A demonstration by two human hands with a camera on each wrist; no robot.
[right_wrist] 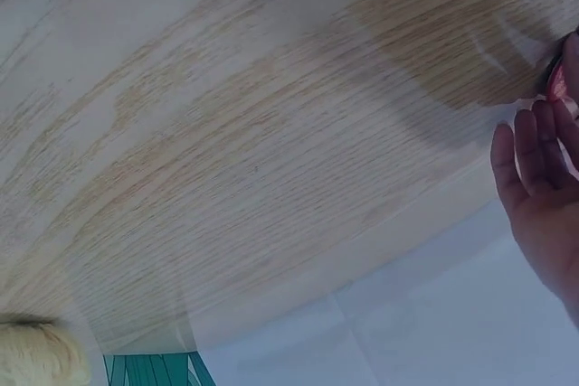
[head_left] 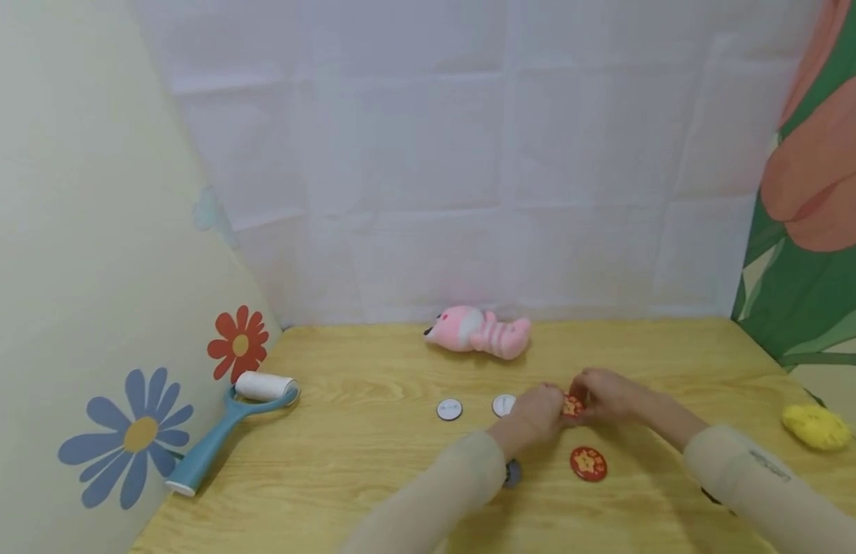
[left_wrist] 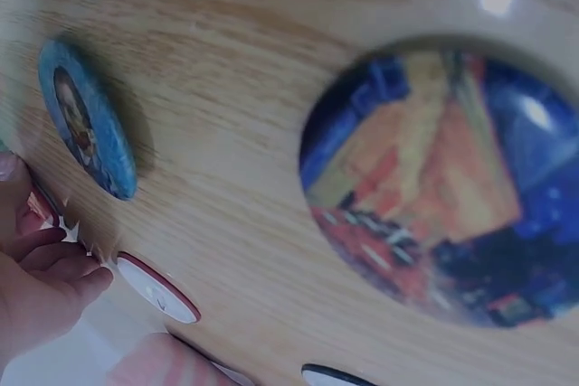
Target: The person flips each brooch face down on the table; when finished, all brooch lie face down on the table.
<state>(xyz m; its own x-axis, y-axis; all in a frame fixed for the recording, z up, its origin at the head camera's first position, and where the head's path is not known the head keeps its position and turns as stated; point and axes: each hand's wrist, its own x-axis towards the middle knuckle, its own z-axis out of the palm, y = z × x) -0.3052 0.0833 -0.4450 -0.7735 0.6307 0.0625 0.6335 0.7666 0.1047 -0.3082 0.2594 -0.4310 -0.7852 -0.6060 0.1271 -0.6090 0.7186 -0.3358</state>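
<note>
In the head view a red button badge (head_left: 572, 405) with a yellow design is held between the two hands, just above the table. My left hand (head_left: 539, 413) grips its left side, and my right hand (head_left: 610, 395) pinches the right side with thumb and fingertips. The left wrist view catches part of the left hand (left_wrist: 45, 287) with curled fingers at the badge. At the right edge of the right wrist view, the right hand (right_wrist: 543, 183) meets the red badge (right_wrist: 558, 81). A second red badge (head_left: 588, 463) lies face up nearer the body.
White-backed badges (head_left: 449, 408) lie left of the hands. Beneath the left forearm is a dark badge (head_left: 513, 473), partly hidden. A teal badge (left_wrist: 86, 119) and a painted badge (left_wrist: 434, 187) show up close. Around are a pink plush toy (head_left: 478, 332), lint roller (head_left: 234, 423) and yellow fluffy thing (head_left: 816, 427).
</note>
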